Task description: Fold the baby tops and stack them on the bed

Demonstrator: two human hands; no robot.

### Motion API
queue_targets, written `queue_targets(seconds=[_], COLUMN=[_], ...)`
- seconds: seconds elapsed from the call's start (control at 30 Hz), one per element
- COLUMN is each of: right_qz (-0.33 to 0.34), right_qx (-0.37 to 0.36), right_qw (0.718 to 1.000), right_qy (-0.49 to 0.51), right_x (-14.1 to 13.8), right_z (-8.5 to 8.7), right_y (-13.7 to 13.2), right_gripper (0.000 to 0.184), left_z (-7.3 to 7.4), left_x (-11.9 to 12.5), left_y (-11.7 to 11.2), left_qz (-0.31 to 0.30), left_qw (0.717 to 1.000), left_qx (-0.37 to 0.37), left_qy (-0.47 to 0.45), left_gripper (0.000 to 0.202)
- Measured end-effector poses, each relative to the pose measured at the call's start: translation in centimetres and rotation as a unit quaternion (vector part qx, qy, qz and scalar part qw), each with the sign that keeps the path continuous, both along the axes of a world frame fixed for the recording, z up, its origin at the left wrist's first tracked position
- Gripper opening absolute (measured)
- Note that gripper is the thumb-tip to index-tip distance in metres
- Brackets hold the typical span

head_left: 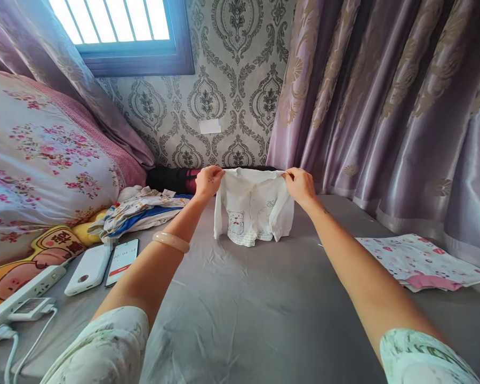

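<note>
A small white baby cardigan with a bear print and a buttoned front hangs stretched between my two hands. Pinched on its left shoulder is my left hand, with a pale bangle further down the forearm. My right hand grips the opposite shoulder in the same way. The sleeves droop at both sides, and the hem is at or just above the grey bedsheet; contact cannot be made out.
On the left lie a heap of clothes, a white power bank, a phone showing a timer, and a power strip with cables. Folded printed cloth rests at right. Curtains border the bed.
</note>
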State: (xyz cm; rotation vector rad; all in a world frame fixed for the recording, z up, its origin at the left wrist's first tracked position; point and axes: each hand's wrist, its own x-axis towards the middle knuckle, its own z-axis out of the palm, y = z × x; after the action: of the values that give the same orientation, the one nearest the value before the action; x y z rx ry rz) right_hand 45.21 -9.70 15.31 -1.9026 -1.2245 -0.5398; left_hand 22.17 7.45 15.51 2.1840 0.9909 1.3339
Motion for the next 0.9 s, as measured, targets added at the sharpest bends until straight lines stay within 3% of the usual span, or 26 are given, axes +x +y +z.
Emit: queue_targets(seconds=[0.3,0.5,0.67,0.8,0.9], right_qz=[0.03,0.101,0.222,0.27,0.29], right_qx=[0.002,-0.014,-0.032,-0.074,-0.121], right_qw=[0.999,0.992,0.962,0.938,0.918], right_qy=[0.022,0.071,0.154,0.205,0.24], right_x=[-0.8,-1.4,-2.6,-4.5,-5.1], right_z=[0.3,1.1,2.1,4.5,6.3], right_y=[-1.2,-3.8,-7.1,-10.4,-11.9], right_gripper=[0.025,0.03,0.043,0.04,0.037], left_z=[-0.8,-0.5,1.7,4.9,7.0], left_x=[-0.6,-3.5,-8.1,-11.7,-13.2], left_y=[-0.4,-1.9,-5.4,-7.7,-7.9], left_qz=[-0.044,-0.141,-0.22,-0.207,-0.196], left_qw=[0.998,0.984,0.961,0.959,0.953], left_qx=[-0.021,-0.071,-0.137,-0.182,-0.23], left_qy=[-0.044,-0.089,-0.095,-0.063,-0.014], left_gripper=[0.023,0.03,0.041,0.038,0.027])
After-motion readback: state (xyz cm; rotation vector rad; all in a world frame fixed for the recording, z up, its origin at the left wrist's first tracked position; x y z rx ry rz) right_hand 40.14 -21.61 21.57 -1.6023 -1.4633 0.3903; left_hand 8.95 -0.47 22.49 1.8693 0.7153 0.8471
